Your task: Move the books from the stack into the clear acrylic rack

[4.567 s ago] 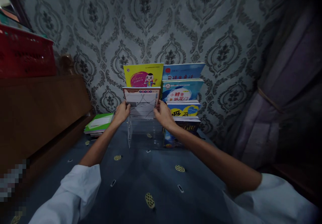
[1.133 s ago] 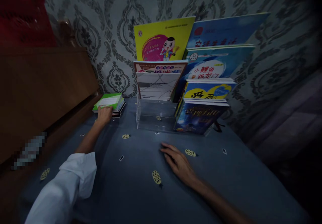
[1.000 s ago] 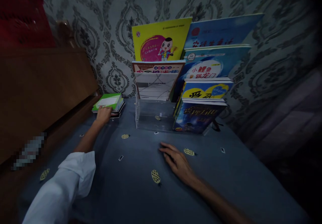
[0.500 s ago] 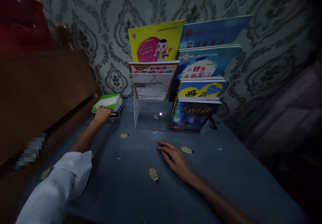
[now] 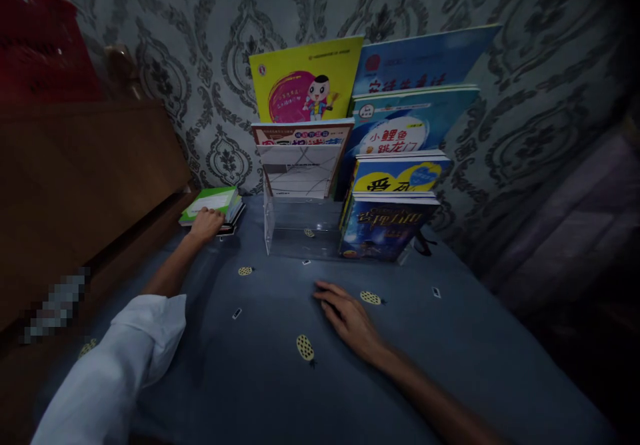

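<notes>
My left hand [image 5: 207,225] is at the near edge of a small stack of books at the left, its fingers bent over the cover of the green book [image 5: 213,198] on top. The thumb is hidden, and the stack lies flat by the wall. My right hand [image 5: 347,315] lies palm down on the blue cloth with its fingers stretched out, holding nothing. Beyond it stands a clear acrylic book rack [image 5: 269,228]. A dark blue book [image 5: 385,225] leans in the front right of the rack, and the front left tier shows no book.
Further back in the rack stand a yellow book [image 5: 305,65], a teal book [image 5: 440,115] and several others. A brown wooden board [image 5: 85,185] borders the left side, with a red bag [image 5: 45,45] above it. Dark glasses or a strap [image 5: 424,245] lie behind the rack's right end.
My left hand has shifted very slightly right along the green book's near edge. The stack and my right hand stay in place; the view has tilted a little.
</notes>
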`<action>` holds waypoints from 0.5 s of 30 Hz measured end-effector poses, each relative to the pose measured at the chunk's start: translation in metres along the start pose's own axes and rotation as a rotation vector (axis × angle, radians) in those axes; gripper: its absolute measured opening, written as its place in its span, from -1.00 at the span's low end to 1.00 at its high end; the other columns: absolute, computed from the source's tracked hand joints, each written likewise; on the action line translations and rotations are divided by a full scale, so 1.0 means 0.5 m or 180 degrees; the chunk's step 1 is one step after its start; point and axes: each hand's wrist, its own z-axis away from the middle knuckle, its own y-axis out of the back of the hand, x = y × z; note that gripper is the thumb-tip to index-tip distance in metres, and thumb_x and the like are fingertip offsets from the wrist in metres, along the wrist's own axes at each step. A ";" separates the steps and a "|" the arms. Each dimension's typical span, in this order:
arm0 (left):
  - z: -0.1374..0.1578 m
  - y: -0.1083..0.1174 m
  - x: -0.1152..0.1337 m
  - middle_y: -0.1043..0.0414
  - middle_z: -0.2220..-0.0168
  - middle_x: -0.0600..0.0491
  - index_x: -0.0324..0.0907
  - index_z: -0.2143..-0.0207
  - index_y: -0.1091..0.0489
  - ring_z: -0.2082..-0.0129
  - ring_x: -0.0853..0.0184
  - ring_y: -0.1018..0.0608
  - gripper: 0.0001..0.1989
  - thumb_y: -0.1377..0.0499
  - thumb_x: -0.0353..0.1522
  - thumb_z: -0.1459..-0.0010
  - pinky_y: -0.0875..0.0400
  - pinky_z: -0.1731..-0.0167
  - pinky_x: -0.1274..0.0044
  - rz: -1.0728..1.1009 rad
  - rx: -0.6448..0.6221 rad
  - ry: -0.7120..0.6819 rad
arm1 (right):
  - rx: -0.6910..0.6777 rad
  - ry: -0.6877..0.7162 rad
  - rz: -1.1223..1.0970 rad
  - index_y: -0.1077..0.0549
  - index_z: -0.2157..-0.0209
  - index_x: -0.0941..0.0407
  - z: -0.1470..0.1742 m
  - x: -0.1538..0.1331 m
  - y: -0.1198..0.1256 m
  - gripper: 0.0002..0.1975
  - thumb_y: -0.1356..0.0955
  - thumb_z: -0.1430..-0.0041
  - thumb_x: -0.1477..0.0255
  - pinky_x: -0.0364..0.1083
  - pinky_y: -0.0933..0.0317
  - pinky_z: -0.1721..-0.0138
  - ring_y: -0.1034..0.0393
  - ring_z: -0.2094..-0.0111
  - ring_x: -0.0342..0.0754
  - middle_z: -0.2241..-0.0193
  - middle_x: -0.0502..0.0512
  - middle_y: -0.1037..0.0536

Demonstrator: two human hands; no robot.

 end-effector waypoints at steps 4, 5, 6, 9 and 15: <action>0.002 0.004 0.003 -0.56 0.15 -0.34 -0.31 0.19 -0.52 0.06 -0.01 -0.59 -0.71 0.00 -0.53 -0.25 -0.28 0.03 0.26 0.0001 0.0010 -0.0030 | 0.0017 0.0027 -0.0039 -0.56 0.01 0.05 0.001 -0.001 0.000 -0.67 -0.22 -0.36 0.38 0.23 -0.30 -0.20 -0.40 -0.19 0.14 -0.16 0.22 -0.50; 0.005 0.005 0.004 -0.55 0.15 -0.34 -0.31 0.18 -0.52 0.06 -0.01 -0.59 -0.71 0.01 -0.53 -0.26 -0.29 0.03 0.26 -0.0007 0.0018 -0.0025 | 0.0033 0.0031 -0.0062 -0.56 0.01 0.04 0.000 -0.002 0.001 -0.67 -0.22 -0.36 0.38 0.23 -0.30 -0.20 -0.40 -0.18 0.14 -0.16 0.21 -0.50; 0.010 0.005 0.003 -0.55 0.14 -0.34 -0.31 0.16 -0.51 0.06 -0.01 -0.58 -0.70 0.02 -0.52 -0.27 -0.29 0.03 0.25 -0.0016 0.0026 -0.0015 | 0.0043 0.0032 -0.0084 -0.56 0.01 0.03 0.000 -0.002 0.001 -0.67 -0.22 -0.37 0.37 0.22 -0.30 -0.20 -0.41 -0.17 0.14 -0.16 0.20 -0.50; 0.026 0.003 0.000 -0.54 0.10 -0.30 -0.27 0.10 -0.48 0.03 0.01 -0.56 -0.70 0.04 -0.50 -0.30 -0.30 0.01 0.25 -0.0061 0.0041 0.0040 | 0.0057 0.0018 -0.0109 -0.57 0.02 0.02 0.000 -0.002 0.000 -0.68 -0.23 -0.36 0.36 0.23 -0.30 -0.20 -0.40 -0.18 0.14 -0.15 0.18 -0.51; 0.032 0.003 -0.012 -0.48 0.00 -0.26 -0.24 0.03 -0.43 -0.06 0.04 -0.49 -0.69 0.07 -0.48 -0.35 -0.39 0.05 0.30 -0.0165 0.0033 0.0144 | 0.0029 -0.0001 -0.0057 -0.56 0.01 0.03 0.000 -0.001 0.000 -0.68 -0.23 -0.37 0.37 0.23 -0.27 -0.22 -0.39 -0.19 0.14 -0.16 0.18 -0.51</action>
